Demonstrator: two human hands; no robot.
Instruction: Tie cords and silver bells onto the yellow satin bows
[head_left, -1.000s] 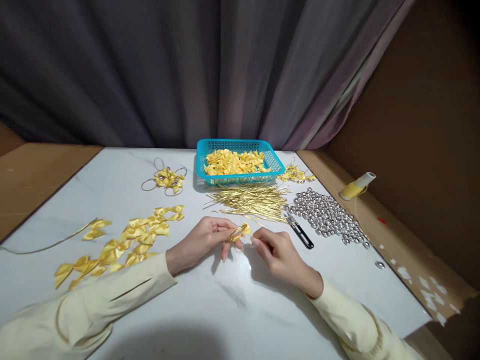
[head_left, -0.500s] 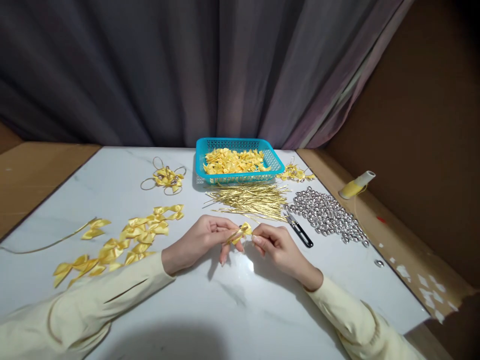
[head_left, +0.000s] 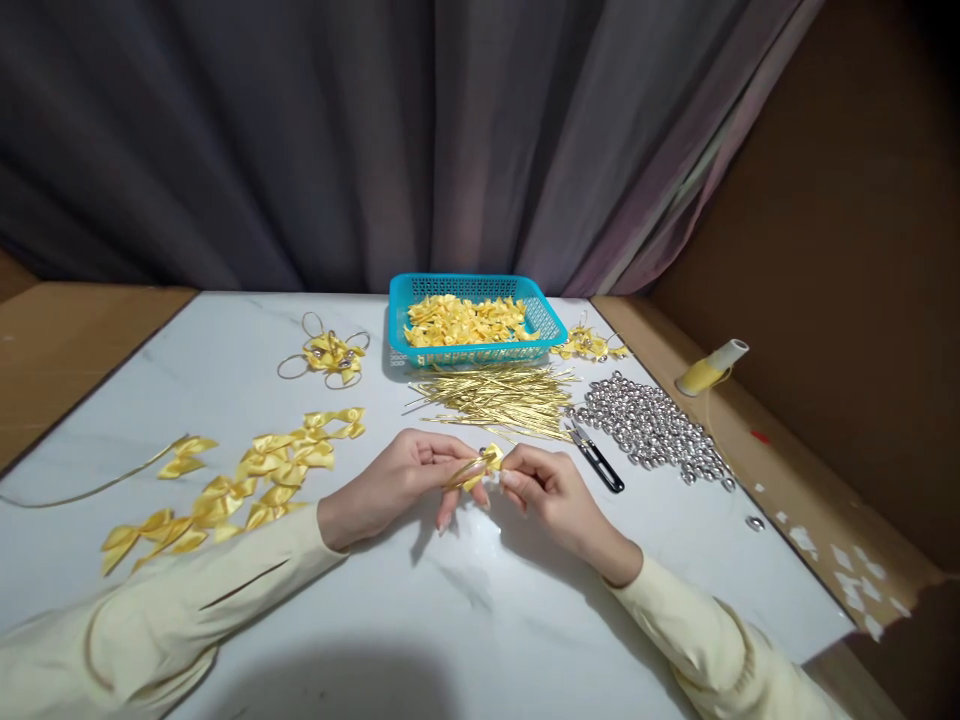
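A small yellow ribbon bow (head_left: 491, 459) with a gold cord along it is held up between my hands, over the middle of the table. My left hand (head_left: 416, 475) pinches the bow and cord from the left, its lower fingers hanging loosely below. On the other side, my right hand (head_left: 544, 485) has thumb and index finger pressed together at the bow's right edge; whatever lies between those fingertips is too small to make out. Gold cords (head_left: 499, 395) lie in a pile just beyond my hands. Black-handled thread snips (head_left: 600, 462) rest beside my right hand.
A blue basket (head_left: 480, 352) of yellow bows stands at the back. Silver beads (head_left: 652, 425) are heaped at right, near a yellow thread spool (head_left: 709, 370). Loose bows (head_left: 225, 497) lie at left, below a cluster of finished-looking looped bows (head_left: 334, 355).
Both hands keep nearly the same pose around the bow. The whole view has shifted slightly; nothing on the table has visibly moved.
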